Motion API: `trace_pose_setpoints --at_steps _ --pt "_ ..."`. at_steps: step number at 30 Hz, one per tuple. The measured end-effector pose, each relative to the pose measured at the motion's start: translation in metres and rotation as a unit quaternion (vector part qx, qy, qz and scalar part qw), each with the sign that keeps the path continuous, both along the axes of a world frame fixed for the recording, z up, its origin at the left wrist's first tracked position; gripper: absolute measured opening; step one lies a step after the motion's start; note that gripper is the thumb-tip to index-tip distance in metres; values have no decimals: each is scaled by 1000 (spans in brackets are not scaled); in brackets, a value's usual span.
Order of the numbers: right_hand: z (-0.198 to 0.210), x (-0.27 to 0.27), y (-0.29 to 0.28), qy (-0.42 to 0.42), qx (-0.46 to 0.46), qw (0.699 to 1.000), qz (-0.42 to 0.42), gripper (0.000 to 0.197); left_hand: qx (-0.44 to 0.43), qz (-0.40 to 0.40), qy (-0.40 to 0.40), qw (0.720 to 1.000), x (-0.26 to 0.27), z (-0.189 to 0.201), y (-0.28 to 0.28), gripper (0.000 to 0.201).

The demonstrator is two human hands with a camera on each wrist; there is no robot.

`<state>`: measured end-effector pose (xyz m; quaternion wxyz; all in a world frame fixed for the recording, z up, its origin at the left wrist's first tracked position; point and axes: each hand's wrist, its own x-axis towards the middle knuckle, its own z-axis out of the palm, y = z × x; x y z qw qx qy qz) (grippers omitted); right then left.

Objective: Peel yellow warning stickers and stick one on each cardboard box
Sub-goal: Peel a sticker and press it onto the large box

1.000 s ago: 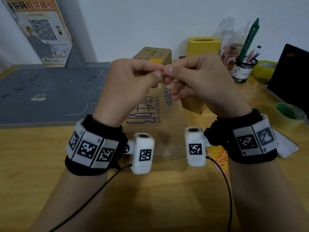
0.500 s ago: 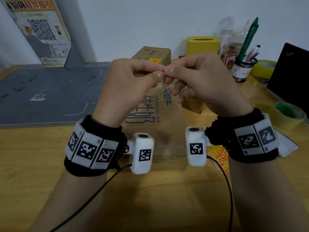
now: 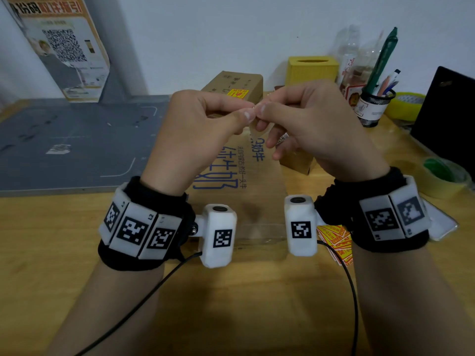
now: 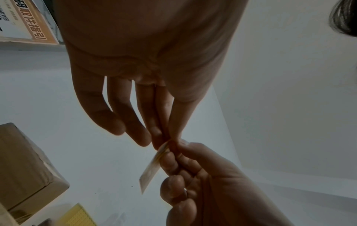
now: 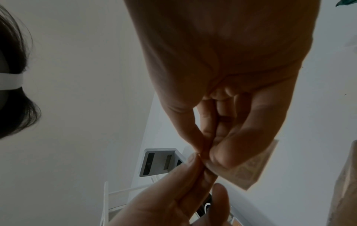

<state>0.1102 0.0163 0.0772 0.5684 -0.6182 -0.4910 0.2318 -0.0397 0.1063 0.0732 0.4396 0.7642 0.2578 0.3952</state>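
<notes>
Between the two raised hands, a single sticker [image 4: 152, 166] is held above the worktop [image 3: 64, 253]. The left hand [image 3: 195, 134] is closed in a pinch, thumb against forefinger, on one corner of the sticker. The right hand [image 3: 316, 129] is likewise pinched on it, thumb and forefinger tips meeting those of the left; the remaining fingers of both hands are loosely curled. In the left wrist view the sticker is seen edge-on, hanging below the meeting fingertips; in the right wrist view its pale back [image 5: 249, 168] is seen behind the right thumb. Whether the backing has been separated cannot be told.

Below both hands, a flat cardboard box with blue print [image 3: 239, 176] lies on the worktop. Beyond the left hand's knuckles, a second cardboard box [image 3: 236, 83] stands, with a yellow sticker [image 3: 237, 93] on its near top face. A small further box [image 3: 298, 164] is partly hidden under the right hand. Just beside the right wrist, toward the person, a loose pile of yellow stickers [image 3: 334, 240] rests on the worktop. Outward of the right hand, a pen cup [image 3: 372, 106] and a roll of tape [image 3: 447, 178] are noted.
</notes>
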Motion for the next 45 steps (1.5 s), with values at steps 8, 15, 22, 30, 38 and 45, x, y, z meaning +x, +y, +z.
trace_pose_setpoints --at_steps 8,15,22,30,38,45 --pt "0 -2 0 2 -2 1000 -2 14 -36 12 11 999 0 0 2 8" --pt "-1 -1 1 2 -9 1000 -22 13 -68 31 7 997 -1 -1 7 12" --pt "-4 6 2 -27 -17 998 -59 15 -87 42 8 995 -3 -2 12 10" --pt "-9 13 2 -57 -47 993 -94 14 -105 53 -9 993 0 -3 14 5" --pt "-6 20 -2 -77 -81 986 -120 19 -117 65 -10 991 -1 -3 18 17" --pt "-2 33 -13 -100 -93 976 -171 14 -121 74 -15 990 0 -2 16 22"
